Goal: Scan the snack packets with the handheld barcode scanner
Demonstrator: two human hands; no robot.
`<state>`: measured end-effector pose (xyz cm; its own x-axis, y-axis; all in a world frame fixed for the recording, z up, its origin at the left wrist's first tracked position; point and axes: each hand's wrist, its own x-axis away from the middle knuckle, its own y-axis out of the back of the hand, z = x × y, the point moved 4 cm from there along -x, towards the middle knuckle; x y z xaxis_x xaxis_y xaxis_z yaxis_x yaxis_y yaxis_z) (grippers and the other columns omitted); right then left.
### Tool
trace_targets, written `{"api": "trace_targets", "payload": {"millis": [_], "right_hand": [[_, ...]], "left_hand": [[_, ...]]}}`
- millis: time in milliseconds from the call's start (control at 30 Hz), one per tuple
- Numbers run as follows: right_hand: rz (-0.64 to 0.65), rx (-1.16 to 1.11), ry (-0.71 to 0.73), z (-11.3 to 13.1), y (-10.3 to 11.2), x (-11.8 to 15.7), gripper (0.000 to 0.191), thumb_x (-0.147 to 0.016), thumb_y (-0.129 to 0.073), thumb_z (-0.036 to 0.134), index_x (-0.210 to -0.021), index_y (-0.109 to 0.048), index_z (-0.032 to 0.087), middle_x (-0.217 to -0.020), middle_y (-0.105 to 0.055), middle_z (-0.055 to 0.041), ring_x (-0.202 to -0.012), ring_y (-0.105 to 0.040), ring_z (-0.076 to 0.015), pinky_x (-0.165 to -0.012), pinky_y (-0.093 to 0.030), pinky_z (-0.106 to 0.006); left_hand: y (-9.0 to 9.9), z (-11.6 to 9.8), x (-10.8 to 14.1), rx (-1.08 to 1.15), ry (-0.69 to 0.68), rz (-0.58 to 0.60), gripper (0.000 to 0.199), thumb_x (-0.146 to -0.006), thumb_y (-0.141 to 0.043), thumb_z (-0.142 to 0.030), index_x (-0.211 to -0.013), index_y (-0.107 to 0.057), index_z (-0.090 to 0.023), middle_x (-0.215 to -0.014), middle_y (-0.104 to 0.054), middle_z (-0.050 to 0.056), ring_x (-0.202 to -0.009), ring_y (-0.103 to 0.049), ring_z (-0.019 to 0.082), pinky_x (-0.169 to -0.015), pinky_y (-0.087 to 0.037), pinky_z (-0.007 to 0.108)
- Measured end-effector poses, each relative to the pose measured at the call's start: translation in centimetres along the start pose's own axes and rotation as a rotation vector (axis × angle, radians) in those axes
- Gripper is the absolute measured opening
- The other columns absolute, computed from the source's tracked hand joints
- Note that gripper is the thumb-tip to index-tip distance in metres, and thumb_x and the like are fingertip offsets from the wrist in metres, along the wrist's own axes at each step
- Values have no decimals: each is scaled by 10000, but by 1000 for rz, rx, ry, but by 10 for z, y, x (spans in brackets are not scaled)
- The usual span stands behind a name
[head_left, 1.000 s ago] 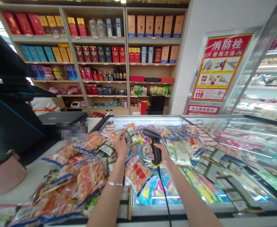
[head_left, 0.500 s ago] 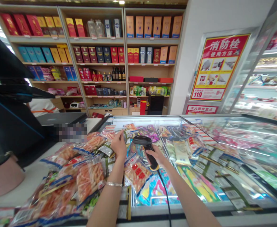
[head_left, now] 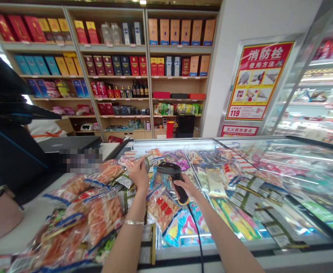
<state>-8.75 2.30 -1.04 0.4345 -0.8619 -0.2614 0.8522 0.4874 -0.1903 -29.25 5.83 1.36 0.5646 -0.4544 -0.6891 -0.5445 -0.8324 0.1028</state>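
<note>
My right hand is wrapped around the handle of a black barcode scanner, its head turned to the left. A dark cable runs from the handle down to the front edge. My left hand is closed on the edge of a green snack packet with a pale label, facing the scanner head; the fingertips are partly hidden. Beneath my hands lies a clear bag of orange-brown snacks with red print. A heap of similar snack bags lies beside my left forearm.
The packets lie on a glass-topped freezer holding colourful packs. More green packets lie on the right. A black checkout screen and a pink container stand on the left. Shelves of boxed bottles line the back.
The view has turned slightly, so everything sits a little further left. Both hands keep their holds, with the scanner still pointed toward the green packet.
</note>
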Motion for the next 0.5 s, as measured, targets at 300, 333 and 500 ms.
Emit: {"api": "trace_targets", "payload": {"millis": [300,333,500], "right_hand": [[25,-21,6,-6,2,-2,225,-729,-645,368,-696,-542,171,-495,-536,23,-322,-472,-103,-290,-360,-195],[20,-37,7,-7,2,-3,224,-723,-645,369,-700,-541,172,-499,-538,24,-324,-472,-102,-290,-362,-194],[-110,-159,36,8,12,0,244,-674,-642,380,-767,-518,191,-543,-563,31,-332,-471,-106,-285,-372,-206]], "left_hand": [[0,0,-1,42,9,11,258,-868,-508,-308,-967,-733,-230,-982,-736,40,-893,-681,193,-806,-490,300],[1,-1,-1,51,11,5,257,-865,-513,-307,-970,-733,-226,-978,-737,44,-888,-682,195,-802,-491,300],[3,-2,-3,93,32,-26,257,-854,-527,-298,-986,-730,-212,-963,-737,55,-857,-678,198,-809,-486,308]]}}
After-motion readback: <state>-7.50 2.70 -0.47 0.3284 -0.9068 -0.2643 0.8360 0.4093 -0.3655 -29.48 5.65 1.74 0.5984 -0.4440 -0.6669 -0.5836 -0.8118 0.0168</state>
